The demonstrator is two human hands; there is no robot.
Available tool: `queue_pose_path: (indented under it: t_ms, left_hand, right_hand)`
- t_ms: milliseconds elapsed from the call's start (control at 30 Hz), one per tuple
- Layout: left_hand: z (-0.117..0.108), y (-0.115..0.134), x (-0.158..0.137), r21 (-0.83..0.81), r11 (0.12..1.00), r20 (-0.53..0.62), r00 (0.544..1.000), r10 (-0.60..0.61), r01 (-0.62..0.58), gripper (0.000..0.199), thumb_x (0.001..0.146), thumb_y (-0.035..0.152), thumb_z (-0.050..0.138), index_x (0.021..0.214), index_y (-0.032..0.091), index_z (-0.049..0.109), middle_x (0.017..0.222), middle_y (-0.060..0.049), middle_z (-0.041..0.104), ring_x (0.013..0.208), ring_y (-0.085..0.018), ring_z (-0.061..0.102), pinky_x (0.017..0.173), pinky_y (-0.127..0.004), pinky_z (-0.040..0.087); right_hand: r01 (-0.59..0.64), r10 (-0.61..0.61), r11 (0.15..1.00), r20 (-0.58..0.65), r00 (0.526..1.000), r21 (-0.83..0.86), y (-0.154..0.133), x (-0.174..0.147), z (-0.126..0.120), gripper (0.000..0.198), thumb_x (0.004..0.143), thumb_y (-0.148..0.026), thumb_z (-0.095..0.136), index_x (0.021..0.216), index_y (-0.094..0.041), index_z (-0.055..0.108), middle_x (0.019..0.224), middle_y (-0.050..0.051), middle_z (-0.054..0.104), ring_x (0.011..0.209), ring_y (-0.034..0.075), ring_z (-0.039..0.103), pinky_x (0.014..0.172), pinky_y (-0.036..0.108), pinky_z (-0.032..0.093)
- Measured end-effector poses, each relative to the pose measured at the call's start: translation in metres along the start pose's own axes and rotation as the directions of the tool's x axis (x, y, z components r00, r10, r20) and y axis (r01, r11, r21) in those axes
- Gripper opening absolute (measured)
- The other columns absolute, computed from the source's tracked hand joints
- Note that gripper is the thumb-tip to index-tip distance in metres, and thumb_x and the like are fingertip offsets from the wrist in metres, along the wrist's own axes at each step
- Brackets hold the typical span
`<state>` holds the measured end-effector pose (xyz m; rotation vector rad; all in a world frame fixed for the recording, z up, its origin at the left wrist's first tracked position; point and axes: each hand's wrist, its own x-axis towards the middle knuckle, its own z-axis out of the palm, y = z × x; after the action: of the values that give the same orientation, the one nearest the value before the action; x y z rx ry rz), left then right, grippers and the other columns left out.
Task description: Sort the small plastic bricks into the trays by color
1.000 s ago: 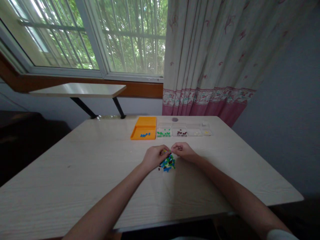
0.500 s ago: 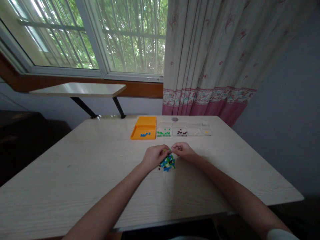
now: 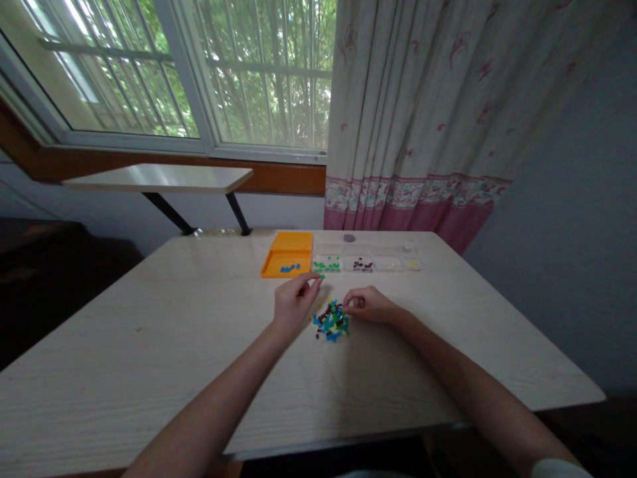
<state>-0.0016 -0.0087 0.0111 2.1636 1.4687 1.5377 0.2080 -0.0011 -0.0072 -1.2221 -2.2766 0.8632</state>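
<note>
My left hand (image 3: 292, 299) is raised off the table, thumb and forefinger pinching a small green building brick (image 3: 322, 277) just in front of the clear box. A heap of small bricks (image 3: 332, 323) in blue, green, brown and yellow lies on the table between my hands. At the heap's right edge is my right hand (image 3: 371, 305), fingers curled in a pinch; what is between them is too small to tell. Green bricks (image 3: 326, 265) lie in the clear divided box (image 3: 383, 267), with brown bricks (image 3: 363, 265) one section over.
An open orange box (image 3: 286, 241) holds several blue bricks (image 3: 290, 268), left of the clear box. Some yellow (image 3: 411, 264) shows in the rightmost section. A grey round disc (image 3: 349, 238) is at the table's back edge. A raised shelf (image 3: 164, 178) stands at back left.
My left hand has moved away from the heap, up and left towards the clear box, with a green brick in its fingers. My right hand has shifted slightly down beside the heap.
</note>
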Motion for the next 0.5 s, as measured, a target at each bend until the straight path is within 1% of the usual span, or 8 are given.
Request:
queue_pose_path:
  t_ms: [67, 200, 333, 433, 500]
  left_hand:
    - [0.0011, 0.0005, -0.0010, 0.000, 1.000, -0.012, 1.000, 0.006, -0.006, 0.027, 0.077, 0.039, 0.048, 0.081, 0.017, 0.064, 0.047, 0.004, 0.044, 0.044, -0.006, 0.039, 0.049, -0.016, 0.032]
    - [0.0019, 0.0004, -0.0016, 0.012, 1.000, -0.015, 1.000, 0.003, -0.003, 0.028, 0.077, 0.040, 0.048, 0.080, 0.017, 0.064, 0.046, 0.005, 0.044, 0.043, -0.006, 0.039, 0.049, -0.016, 0.032]
    - [0.0004, 0.0007, -0.0005, 0.009, 1.000, -0.012, 1.000, 0.007, -0.007, 0.027, 0.077, 0.039, 0.048, 0.080, 0.017, 0.064, 0.048, 0.005, 0.045, 0.045, -0.006, 0.040, 0.050, -0.016, 0.032]
    - [0.0007, 0.0007, -0.0008, -0.002, 1.000, 0.010, 1.000, -0.004, 0.004, 0.026, 0.077, 0.038, 0.048, 0.081, 0.017, 0.064, 0.048, 0.005, 0.044, 0.045, -0.006, 0.039, 0.050, -0.016, 0.032]
    - [0.0026, 0.0001, -0.0022, -0.017, 0.999, 0.051, 0.998, -0.028, 0.029, 0.026, 0.077, 0.038, 0.048, 0.083, 0.017, 0.063, 0.048, 0.005, 0.042, 0.044, -0.006, 0.039, 0.049, -0.016, 0.032]
  right_hand:
    - [0.000, 0.001, 0.999, 0.009, 1.000, -0.035, -0.0016, 0.0004, 0.0012, 0.023, 0.071, -0.037, 0.057, 0.079, -0.017, 0.062, 0.053, -0.004, 0.047, 0.047, 0.006, 0.039, 0.045, 0.016, 0.027]
    - [0.000, -0.001, 0.995, -0.010, 1.000, -0.097, -0.0033, 0.0009, 0.0030, 0.020, 0.071, -0.036, 0.059, 0.078, -0.018, 0.063, 0.055, -0.004, 0.049, 0.048, 0.006, 0.041, 0.047, 0.017, 0.026]
    - [0.000, -0.001, 0.994, -0.012, 1.000, -0.112, -0.0037, 0.0004, 0.0030, 0.019, 0.073, -0.035, 0.057, 0.079, -0.018, 0.063, 0.055, -0.004, 0.049, 0.048, 0.006, 0.040, 0.047, 0.017, 0.026]
    - [0.011, -0.010, 0.995, 0.004, 1.000, -0.100, -0.0030, 0.0001, 0.0022, 0.019, 0.073, -0.034, 0.056, 0.081, -0.018, 0.063, 0.056, -0.004, 0.050, 0.048, 0.005, 0.041, 0.047, 0.017, 0.026]
    - [0.014, -0.013, 0.996, 0.010, 1.000, -0.088, -0.0016, 0.0005, 0.0019, 0.019, 0.073, -0.034, 0.056, 0.081, -0.018, 0.063, 0.057, -0.004, 0.050, 0.048, 0.005, 0.041, 0.046, 0.016, 0.026]
